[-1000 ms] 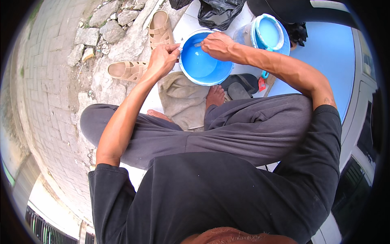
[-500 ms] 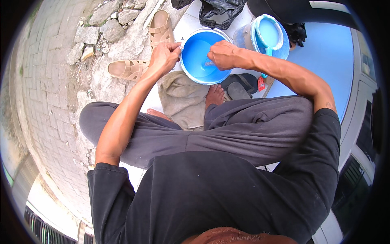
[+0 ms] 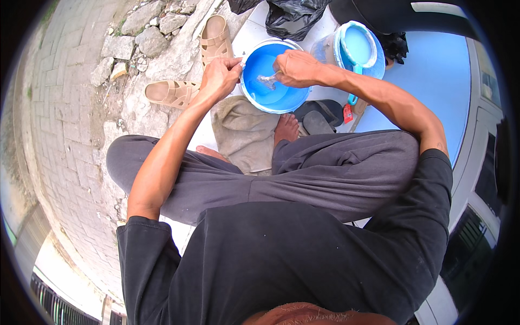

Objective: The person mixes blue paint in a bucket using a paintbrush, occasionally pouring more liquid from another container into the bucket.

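Observation:
A round bucket (image 3: 300, 100), blue inside with a pale rim, stands in front of my feet and holds blue liquid. At its left rim my left hand (image 3: 221, 76) is closed, thumb and fingers pinching the edge. My right hand (image 3: 298, 69) is above the bucket's right half, fingers closed around a clear, shiny plastic-looking piece (image 3: 265, 81). That piece hangs over the liquid, and its exact kind cannot be made out. To the right stands a second tub (image 3: 325, 49) with a smaller pail of light-blue liquid (image 3: 357, 44) on it.
A tan cloth (image 3: 244, 130) lies by my bare foot (image 3: 287, 128). Beige sandals (image 3: 172, 93) rest on rough ground at left, near stones (image 3: 151, 41). Dark sandals (image 3: 319, 116) and a small red packet (image 3: 348, 112) lie right. Black plastic bags (image 3: 295, 19) are behind.
My right hand has moved slightly up and left, and more of the clear piece shows above the liquid. My left hand keeps its place on the rim.

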`<control>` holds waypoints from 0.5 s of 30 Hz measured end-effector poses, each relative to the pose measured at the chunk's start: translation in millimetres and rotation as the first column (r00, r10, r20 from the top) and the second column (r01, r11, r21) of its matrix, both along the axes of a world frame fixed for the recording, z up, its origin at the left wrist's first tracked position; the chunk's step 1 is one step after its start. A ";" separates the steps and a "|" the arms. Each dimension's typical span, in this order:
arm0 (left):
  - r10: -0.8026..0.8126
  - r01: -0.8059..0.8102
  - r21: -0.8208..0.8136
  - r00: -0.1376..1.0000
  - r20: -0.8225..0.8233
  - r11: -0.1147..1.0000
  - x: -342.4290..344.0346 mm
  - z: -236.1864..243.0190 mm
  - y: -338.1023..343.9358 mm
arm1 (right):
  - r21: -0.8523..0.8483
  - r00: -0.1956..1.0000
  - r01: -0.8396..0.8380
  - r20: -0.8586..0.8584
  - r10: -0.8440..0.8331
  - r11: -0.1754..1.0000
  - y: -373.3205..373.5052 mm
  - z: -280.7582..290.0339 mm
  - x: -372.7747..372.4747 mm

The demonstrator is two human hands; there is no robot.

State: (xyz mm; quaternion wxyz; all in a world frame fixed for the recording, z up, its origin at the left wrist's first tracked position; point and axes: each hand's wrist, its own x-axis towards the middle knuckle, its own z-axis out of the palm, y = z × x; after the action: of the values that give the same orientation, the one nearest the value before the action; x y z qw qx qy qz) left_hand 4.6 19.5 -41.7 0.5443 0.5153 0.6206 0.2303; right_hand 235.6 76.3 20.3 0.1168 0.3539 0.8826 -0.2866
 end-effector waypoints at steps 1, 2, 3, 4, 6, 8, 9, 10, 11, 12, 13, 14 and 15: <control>0.004 -0.004 0.003 1.000 0.008 1.000 -0.5 -0.5 -0.4 | -0.018 1.000 0.011 0.000 -0.011 1.000 -2.9 -1.8 -1.4; 0.008 -0.008 0.007 1.000 0.016 1.000 -0.5 1.5 -0.5 | -0.036 1.000 0.022 0.000 -0.022 0.999 -5.4 -1.2 -3.8; 0.005 -0.005 0.003 1.000 0.022 1.000 -0.3 3.5 -0.6 | -0.055 1.000 0.024 -0.011 -0.025 0.998 -7.3 -0.3 -5.4; 0.002 -0.002 -0.001 1.000 0.027 1.000 -0.3 5.4 -0.9 | -0.073 0.999 0.026 -0.023 -0.028 0.997 -9.1 0.9 -7.0; -0.016 0.016 -0.003 1.000 0.021 1.000 0.9 9.5 0.6 | -0.090 0.999 0.018 -0.035 -0.021 0.996 -10.3 1.2 -8.2; -0.037 0.037 0.000 0.999 -0.006 0.999 0.6 11.4 1.6 | -0.085 0.999 -0.011 -0.040 0.007 0.996 -11.3 -1.1 -9.6; -0.029 0.029 -0.004 1.000 0.005 1.000 0.3 10.2 1.2 | -0.096 0.999 0.009 -0.050 -0.014 0.995 -11.4 -2.1 -9.8; -0.022 0.022 -0.008 1.000 0.016 1.000 0.3 8.3 0.6 | -0.107 0.998 0.028 -0.060 -0.034 0.994 -11.4 -3.1 -10.0; -0.016 0.016 -0.012 0.999 0.029 1.000 0.7 8.5 0.6 | -0.118 0.996 0.049 -0.068 -0.057 0.992 -11.9 -4.2 -9.7; -0.016 0.017 -0.020 0.999 0.033 1.000 0.7 8.7 0.9 | -0.139 0.993 0.087 -0.066 -0.097 0.986 -12.8 -5.3 -9.4; -0.017 0.018 -0.029 0.999 0.037 0.999 0.8 8.9 1.1 | -0.160 0.988 0.126 -0.063 -0.138 0.979 -14.1 -6.4 -9.1; -0.018 0.020 -0.038 0.999 0.040 0.999 0.8 9.0 1.5 | -0.181 0.982 0.164 -0.060 -0.178 0.970 -15.2 -8.9 -8.4; -0.004 0.005 -0.030 0.999 0.048 1.000 0.7 6.9 1.2 | -0.197 0.968 0.213 -0.091 -0.234 0.957 -16.4 -15.1 -7.2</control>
State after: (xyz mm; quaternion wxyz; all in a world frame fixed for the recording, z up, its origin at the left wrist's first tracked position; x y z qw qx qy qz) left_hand 5.2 20.7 -34.8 0.5673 0.5026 0.6097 0.2319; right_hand 228.4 59.9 5.2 0.0658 0.4220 0.8115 -0.3988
